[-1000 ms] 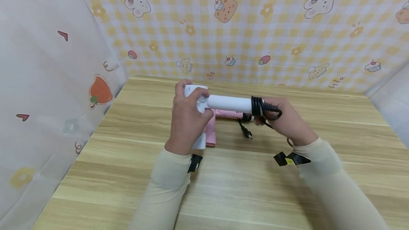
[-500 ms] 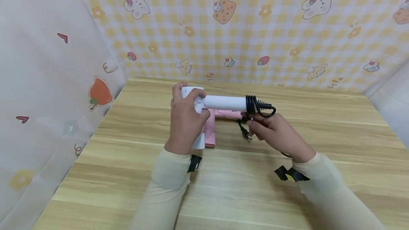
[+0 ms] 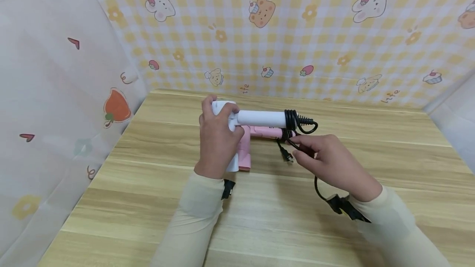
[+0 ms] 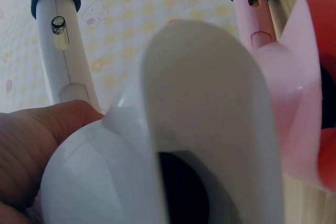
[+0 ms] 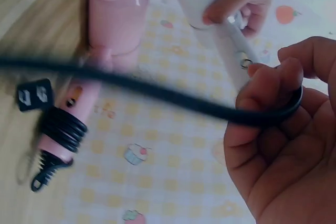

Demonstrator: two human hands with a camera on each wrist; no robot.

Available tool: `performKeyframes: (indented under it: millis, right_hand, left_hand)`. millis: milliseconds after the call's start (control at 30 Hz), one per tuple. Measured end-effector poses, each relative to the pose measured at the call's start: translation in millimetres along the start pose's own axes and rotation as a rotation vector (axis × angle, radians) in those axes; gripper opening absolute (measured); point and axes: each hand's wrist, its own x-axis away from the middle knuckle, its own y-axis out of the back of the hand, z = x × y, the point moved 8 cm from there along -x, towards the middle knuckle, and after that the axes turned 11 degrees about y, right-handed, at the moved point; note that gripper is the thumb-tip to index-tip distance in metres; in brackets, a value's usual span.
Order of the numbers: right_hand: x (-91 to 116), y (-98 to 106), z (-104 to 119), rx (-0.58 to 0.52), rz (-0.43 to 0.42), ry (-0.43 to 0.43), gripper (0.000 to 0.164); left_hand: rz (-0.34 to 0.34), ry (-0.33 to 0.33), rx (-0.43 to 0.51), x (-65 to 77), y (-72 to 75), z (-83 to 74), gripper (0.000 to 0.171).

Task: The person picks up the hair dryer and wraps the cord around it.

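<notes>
In the head view a white hair dryer is held up with its handle pointing right. My left hand grips it around the barrel. Several turns of black cord are wound around the handle's end. Below and right of that end, my right hand pinches the cord between thumb and fingers, and a loose length hangs toward the wrist. The right wrist view shows the cord running across the curled fingers. A pink hair dryer lies behind the white one, partly covered by it.
The pink dryer's handle is also wrapped with black cord, and its plug sticks out onto the wooden table. A checked yellow curtain stands at the back, and a white cloth at the left.
My right hand has come from behind the handle's end, around under it and toward me, carrying the cord. My left hand and the white hair dryer have hardly moved.
</notes>
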Motion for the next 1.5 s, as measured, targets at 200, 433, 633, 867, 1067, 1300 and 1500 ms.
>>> performKeyframes:
  millis: [200, 433, 633, 867, 1067, 1300, 1500]
  right_hand:
    - [-5, 13, 10, 0.039, -0.002, 0.008, 0.025]
    - [-13, 31, 22, 0.082, -0.088, 0.039, 0.026]
    - [-23, 43, 27, 0.170, -0.114, 0.054, 0.020]
    - [-33, 54, 19, 0.206, -0.118, 0.002, 0.014]
    - [-39, 60, 10, 0.234, -0.123, -0.040, 0.009]
    - [-44, 63, -5, 0.243, -0.114, -0.101, 0.017]
    - [-45, 61, -21, 0.171, -0.090, -0.176, 0.014]
  left_hand:
    - [0.003, 0.001, -0.020, 1.4, -1.6, -1.8, 0.039]
    - [-0.018, -0.021, -0.054, 3.1, -1.1, -5.5, 0.039]
    - [-0.014, -0.037, -0.049, 5.9, -6.1, -7.1, 0.041]
    - [-0.034, -0.093, -0.061, 6.9, -2.4, -11.2, 0.041]
    - [-0.053, -0.130, -0.060, 7.8, 2.9, -15.2, 0.040]
    - [-0.050, -0.149, -0.053, 7.9, 3.7, -18.1, 0.040]
    - [-0.026, -0.148, -0.042, 8.4, 2.8, -18.7, 0.039]
